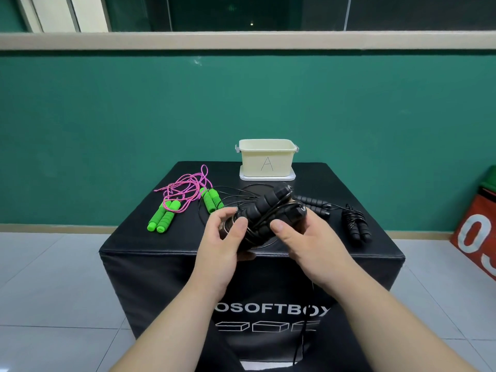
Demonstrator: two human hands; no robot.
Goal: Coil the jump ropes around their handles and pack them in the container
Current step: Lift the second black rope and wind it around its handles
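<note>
Centrally, I saw the left hand (224, 238) and right hand (308, 237) gripping the black jump rope (264, 210) by its handles, cord loosely looped, before the cream container (267, 161).

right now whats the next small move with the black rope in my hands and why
Probably wind another turn around the black handles: left hand and right hand grip them, yet loose cord loops on the box and a strand hangs down its front.

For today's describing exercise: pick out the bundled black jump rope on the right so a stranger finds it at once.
Start at the black box. Near its right edge lies a black jump rope. Unlike its neighbours, its cord is bunched tightly above its paired handles.
</note>
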